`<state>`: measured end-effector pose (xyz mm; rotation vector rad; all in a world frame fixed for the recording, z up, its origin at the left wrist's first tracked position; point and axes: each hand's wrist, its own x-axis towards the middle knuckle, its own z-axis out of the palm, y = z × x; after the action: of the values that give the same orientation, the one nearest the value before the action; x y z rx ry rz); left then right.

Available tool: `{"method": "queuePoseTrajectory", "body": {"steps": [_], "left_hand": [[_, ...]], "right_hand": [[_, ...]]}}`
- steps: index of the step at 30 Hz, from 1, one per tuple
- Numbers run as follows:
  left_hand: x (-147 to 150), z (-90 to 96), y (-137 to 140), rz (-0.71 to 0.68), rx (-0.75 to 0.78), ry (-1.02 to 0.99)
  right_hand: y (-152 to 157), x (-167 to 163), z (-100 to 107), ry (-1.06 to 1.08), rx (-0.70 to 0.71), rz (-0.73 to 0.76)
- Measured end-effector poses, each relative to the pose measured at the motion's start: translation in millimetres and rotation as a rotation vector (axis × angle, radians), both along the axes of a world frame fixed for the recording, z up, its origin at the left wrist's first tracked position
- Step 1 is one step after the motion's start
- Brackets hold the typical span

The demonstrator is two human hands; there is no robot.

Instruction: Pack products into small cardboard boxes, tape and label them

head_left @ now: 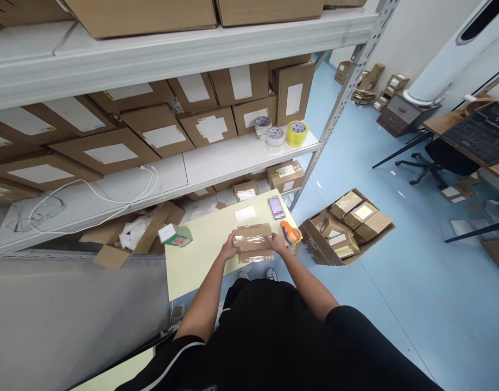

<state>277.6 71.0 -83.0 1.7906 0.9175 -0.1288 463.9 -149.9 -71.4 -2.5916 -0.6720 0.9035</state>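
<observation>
A small cardboard box [252, 240] with shiny clear tape across it is held just over the pale yellow table [208, 266], near the front edge. My left hand [229, 246] grips its left end and my right hand [277, 243] its right end; the fingers are partly hidden by the box. An orange tape dispenser [290, 232] lies close to my right hand. Behind the box are a white paper label [245, 213] and a blurred phone-shaped object [276, 207]. On the table's left side stands a green and white box [176, 235].
A large open carton [347, 259] of taped boxes stands on the floor to the right. Tape rolls [297, 133] and a white cable [98, 196] sit on the metal shelf [216, 163], before stacked cartons. An open carton [145, 228] holds white paper at the left.
</observation>
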Motion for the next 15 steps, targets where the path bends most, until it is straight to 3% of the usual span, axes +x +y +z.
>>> {"method": "queuePoseTrajectory", "body": {"steps": [5,9,15], "left_hand": [[11,2.4,-15,0.122,0.132,0.098],[13,2.2,-30,0.190,0.270,0.096],[2,4.6,-27,0.192,0.153,0.003]], "right_hand": [[4,2,-9,0.012,0.101,-0.113],[-3,19,-14,0.118,0.302,-0.145],[-16,31,-11,0.315,0.434,-0.112]]}}
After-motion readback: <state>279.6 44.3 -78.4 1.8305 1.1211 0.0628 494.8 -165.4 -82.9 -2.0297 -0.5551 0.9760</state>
